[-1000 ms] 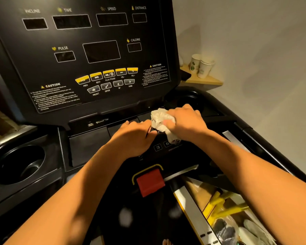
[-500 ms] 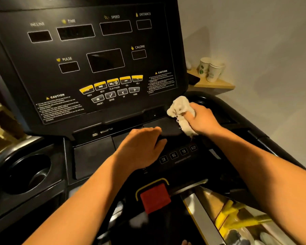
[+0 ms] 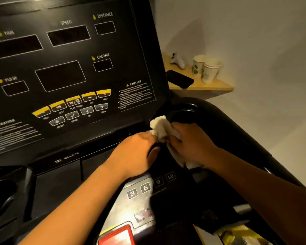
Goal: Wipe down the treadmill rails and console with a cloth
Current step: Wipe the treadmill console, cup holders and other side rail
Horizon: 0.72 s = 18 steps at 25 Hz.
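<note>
**At the console (image 3: pixel 74 71) corner, cloth (image 3: pixel 160 127) bunched**

Nearest me, beyond the red stop key (image 3: pixel 117 236), my left hand (image 3: pixel 136 152) curls up against the cloth's edge; blur hides whether it pinches, so I cannot tell. My right hand (image 3: pixel 193 144) wads the cloth in curled fingers on the ledge under the console, beside the cup holder (image 3: pixel 189 112). It looks white and crumpled, with a tail hanging below my fist. I judge it light, soft and limp, best gripped bunched in the palm. Farther off, paper cups (image 3: pixel 207 69) stand on a shelf (image 3: pixel 210 86).

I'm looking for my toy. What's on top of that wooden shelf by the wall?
On the shelf sit paper cups, a black phone and a small white object. The console covers the shelf's left end, so anything there is hidden.
</note>
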Tool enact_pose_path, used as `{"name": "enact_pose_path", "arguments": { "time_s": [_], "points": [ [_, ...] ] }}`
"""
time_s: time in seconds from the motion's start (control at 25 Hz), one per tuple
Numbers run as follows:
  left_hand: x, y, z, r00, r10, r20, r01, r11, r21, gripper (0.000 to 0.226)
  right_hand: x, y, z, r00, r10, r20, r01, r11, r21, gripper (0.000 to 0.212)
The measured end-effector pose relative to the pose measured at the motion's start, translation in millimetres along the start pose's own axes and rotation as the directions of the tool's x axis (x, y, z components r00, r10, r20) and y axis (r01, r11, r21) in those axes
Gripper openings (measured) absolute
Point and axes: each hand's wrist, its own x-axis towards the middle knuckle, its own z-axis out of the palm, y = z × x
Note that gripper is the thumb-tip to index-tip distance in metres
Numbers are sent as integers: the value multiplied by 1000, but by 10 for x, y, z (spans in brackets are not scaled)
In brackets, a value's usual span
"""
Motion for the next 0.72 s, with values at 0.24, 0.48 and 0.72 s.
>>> {"name": "enact_pose_path", "arguments": {
  "time_s": [0.24,0.48,0.72],
  "points": [
    [136,116,6,993,-119,-6,119,991,59,30,839,106,183,997,56,49,-50,992,-114,37],
    [93,157,-24,990,-139,10,138,988,68,57,319,357,-121,970,-72,234,31,984,177,29],
    [159,181,-32,990,-142,2,141,986,92,69,539,234,-15,974,49,223,-12,986,-164,40]
  ]
}}
